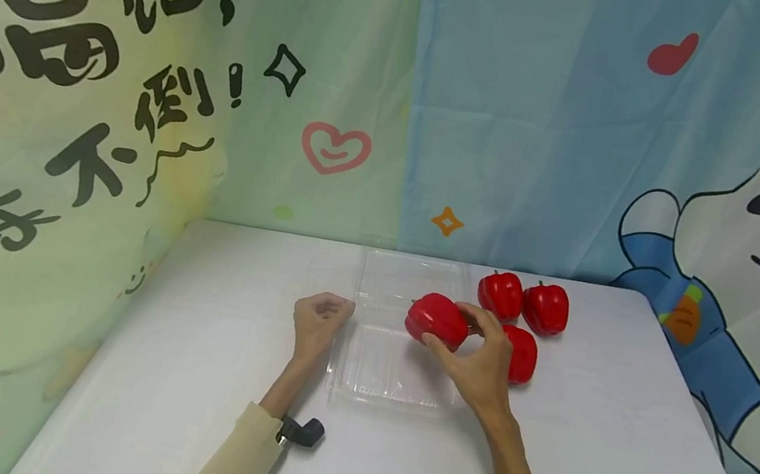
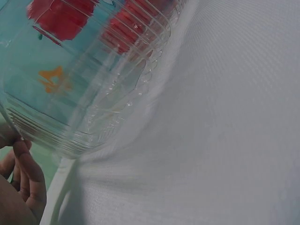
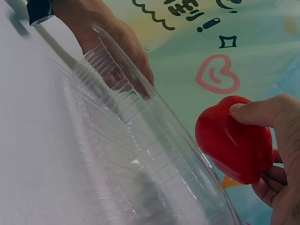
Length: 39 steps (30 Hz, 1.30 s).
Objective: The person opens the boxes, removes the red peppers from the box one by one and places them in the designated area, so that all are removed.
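A red bell pepper (image 1: 437, 318) is gripped between the thumb and fingers of my right hand (image 1: 482, 365), above a clear plastic clamshell box (image 1: 372, 363). In the right wrist view the same pepper (image 3: 232, 140) hangs over the box's rim, apart from its floor. My left hand (image 1: 320, 326) pinches the left edge of the box; the left wrist view shows thumb and fingertips (image 2: 28, 161) meeting at the clear rim. Inside the box I see no pepper.
Right of the box three more red peppers stand on the white table (image 1: 611, 468): two at the back, one pepper (image 1: 500, 294) and another pepper (image 1: 546, 309), and a nearer pepper (image 1: 520, 355) partly behind my right hand. A printed curtain (image 1: 347, 60) hangs behind the table.
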{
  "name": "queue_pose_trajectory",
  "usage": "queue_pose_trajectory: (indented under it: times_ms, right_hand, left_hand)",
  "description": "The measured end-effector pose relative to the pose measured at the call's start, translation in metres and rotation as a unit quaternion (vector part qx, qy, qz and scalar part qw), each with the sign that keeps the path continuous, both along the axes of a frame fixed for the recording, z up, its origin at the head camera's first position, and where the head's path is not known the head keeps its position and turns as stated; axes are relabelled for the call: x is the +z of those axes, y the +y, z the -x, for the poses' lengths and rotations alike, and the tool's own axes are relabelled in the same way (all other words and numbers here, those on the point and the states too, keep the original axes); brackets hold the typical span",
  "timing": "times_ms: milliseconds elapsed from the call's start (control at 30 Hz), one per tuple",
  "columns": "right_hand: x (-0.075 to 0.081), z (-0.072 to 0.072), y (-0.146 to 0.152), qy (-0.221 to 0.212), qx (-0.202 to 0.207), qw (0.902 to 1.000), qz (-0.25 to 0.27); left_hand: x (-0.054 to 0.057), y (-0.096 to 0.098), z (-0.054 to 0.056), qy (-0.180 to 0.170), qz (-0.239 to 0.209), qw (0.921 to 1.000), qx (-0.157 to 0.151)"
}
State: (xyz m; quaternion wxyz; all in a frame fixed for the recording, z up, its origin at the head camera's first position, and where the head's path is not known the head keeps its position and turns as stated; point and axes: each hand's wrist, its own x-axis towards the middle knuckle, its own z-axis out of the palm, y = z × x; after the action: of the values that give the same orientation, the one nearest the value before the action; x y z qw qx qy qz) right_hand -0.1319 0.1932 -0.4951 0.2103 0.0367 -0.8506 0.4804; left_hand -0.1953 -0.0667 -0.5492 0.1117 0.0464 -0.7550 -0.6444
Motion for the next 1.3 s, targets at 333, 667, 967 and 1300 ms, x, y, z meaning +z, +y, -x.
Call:
queue_pose_trajectory:
  times_ms: [333,667,967,1300]
  right_hand:
    - [-0.003,-0.002,0.007,0.023,-0.020,0.9995,0.011]
    - [-0.006,-0.004,0.015,0.020,-0.044,0.9987,0.017]
    - [-0.006,-0.003,0.021,0.035,-0.069,0.9965,0.029]
    - [-0.002,-0.004,0.025,0.043,-0.093,0.9940,0.037]
  left_hand:
    - [-0.003,-0.001,0.001,0.000,0.004,1.0000,0.006]
    - [-0.005,0.001,0.000,-0.002,0.001,1.0000,0.005]
    - [-0.004,0.002,-0.001,-0.004,0.002,1.0000,0.007]
    - [-0.002,0.001,0.000,0.001,-0.004,1.0000,0.003]
